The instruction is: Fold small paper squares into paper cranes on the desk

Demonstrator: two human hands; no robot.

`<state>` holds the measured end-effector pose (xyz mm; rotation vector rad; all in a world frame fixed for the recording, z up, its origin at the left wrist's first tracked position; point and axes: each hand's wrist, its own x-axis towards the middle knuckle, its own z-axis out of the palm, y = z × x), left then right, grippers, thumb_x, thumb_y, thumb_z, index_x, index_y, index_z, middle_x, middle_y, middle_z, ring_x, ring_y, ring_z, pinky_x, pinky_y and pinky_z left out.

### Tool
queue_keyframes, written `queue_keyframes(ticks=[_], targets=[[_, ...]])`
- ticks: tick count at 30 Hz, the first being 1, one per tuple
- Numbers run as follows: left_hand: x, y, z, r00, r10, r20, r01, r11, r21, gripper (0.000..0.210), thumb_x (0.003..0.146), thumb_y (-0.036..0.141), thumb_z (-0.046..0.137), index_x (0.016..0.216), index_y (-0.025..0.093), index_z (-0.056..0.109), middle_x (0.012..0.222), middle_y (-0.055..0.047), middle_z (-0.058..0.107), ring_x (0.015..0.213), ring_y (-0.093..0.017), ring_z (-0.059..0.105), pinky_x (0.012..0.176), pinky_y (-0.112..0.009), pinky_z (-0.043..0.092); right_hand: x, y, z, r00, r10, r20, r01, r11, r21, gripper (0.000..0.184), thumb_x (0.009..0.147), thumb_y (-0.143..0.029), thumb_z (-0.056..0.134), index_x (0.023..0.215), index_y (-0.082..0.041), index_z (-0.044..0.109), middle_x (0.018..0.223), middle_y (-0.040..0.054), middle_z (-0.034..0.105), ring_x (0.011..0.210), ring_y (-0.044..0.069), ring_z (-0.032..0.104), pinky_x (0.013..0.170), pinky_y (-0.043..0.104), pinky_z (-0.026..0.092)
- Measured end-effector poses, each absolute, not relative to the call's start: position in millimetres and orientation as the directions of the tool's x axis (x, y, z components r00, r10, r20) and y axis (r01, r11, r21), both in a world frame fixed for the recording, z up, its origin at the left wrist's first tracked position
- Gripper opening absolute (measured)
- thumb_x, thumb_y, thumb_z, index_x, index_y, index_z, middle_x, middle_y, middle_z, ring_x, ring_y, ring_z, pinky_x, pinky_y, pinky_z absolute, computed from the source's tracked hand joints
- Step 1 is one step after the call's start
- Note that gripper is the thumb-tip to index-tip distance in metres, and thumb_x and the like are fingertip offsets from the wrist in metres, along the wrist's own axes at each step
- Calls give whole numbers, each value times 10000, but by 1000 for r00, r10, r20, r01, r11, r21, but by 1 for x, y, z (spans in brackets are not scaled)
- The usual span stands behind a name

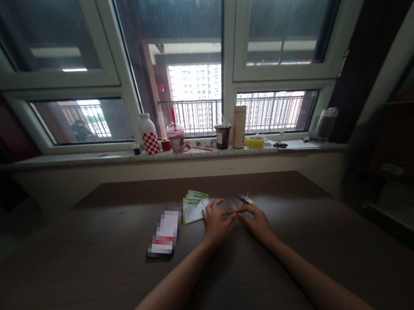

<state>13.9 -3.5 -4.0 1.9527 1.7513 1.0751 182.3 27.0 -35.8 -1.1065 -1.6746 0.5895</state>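
My left hand point(219, 222) and my right hand point(257, 222) meet over the middle of the dark table point(119, 267). Between their fingertips is a small, thin, pale yellowish piece point(233, 207), too small to name, pinched from both sides. Just beyond my right hand lies a small multicoloured object point(245, 198) with a thin part sticking up; my fingers partly hide it. Green-and-white printed cards or packets point(194, 211) lie overlapping beside my left hand, close to its fingers. Further left, a phone point(165, 233) rests flat, its screen blurred out.
Behind the table runs a stone windowsill point(115, 156). On it stand a red-checked bottle point(150, 135), a pink drink cup point(176, 137), a dark drink cup point(223, 136), a beige flask point(239, 127), a yellow tape roll point(255, 141), black scissors point(280, 145) and a clear jug point(326, 125).
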Motion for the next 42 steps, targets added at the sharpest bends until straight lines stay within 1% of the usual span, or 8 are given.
queue_keyframes(ticks=[4,9,16,24,28,31,35,42], targets=[[14,-3,-6,-18,939,343,713,-229,662,99,819,361,714,855,306,788,1379,-30,562,1358,-310,369,1171,-625,165,181,26,-35,-59,878,474,363,461,-809,204,760,-425,706,826,-242,765,932,74,758,1012,261,662,995,427,455],[14,-2,-7,-35,942,333,724,-206,658,111,835,327,683,856,301,790,1392,-44,552,1376,-323,361,1159,-675,146,181,28,-37,-49,885,463,362,447,-818,197,761,-409,696,819,-234,767,902,74,759,977,263,662,967,429,463],[14,-3,-7,-41,952,303,801,-150,580,107,813,342,695,818,306,796,1452,-59,504,1432,-375,283,1116,-763,47,181,28,-38,-77,902,425,461,410,-787,125,742,-322,696,796,-233,764,891,70,749,1006,266,637,969,429,455],[14,-5,-3,-51,969,242,849,-86,521,112,820,362,702,875,324,793,1477,-78,470,1452,-379,251,1119,-748,83,178,26,-36,-69,926,370,572,341,-746,123,728,-283,714,839,-246,752,893,53,729,1050,279,592,989,444,418],[14,-2,-6,-71,968,239,861,-61,505,100,820,378,707,845,327,789,1479,-54,465,1453,-356,257,1137,-721,87,176,25,-34,-70,940,334,594,309,-743,180,733,-299,719,902,-240,742,919,44,735,1080,279,569,997,427,393],[15,-1,-8,-82,965,251,870,-54,490,102,819,389,709,853,331,785,1469,-54,468,1453,-343,256,1140,-716,82,175,24,-33,-26,948,316,636,260,-727,243,715,-310,738,947,-239,747,1001,54,729,1101,283,551,991,411,390],[15,0,-8,-98,963,252,867,-41,496,148,821,404,703,928,328,773,1451,-74,477,1446,-339,268,1140,-715,95,175,25,-34,-36,949,314,679,254,-689,209,730,-325,731,913,-234,778,1052,70,716,1139,294,527,1003,409,378],[15,0,-7,-88,970,225,869,-36,494,159,815,409,705,942,358,785,1477,-53,467,1446,-347,269,1143,-718,81,175,29,-36,-37,958,286,712,226,-664,184,757,-327,714,894,-240,802,1077,83,705,1148,291,515,991,400,386]])
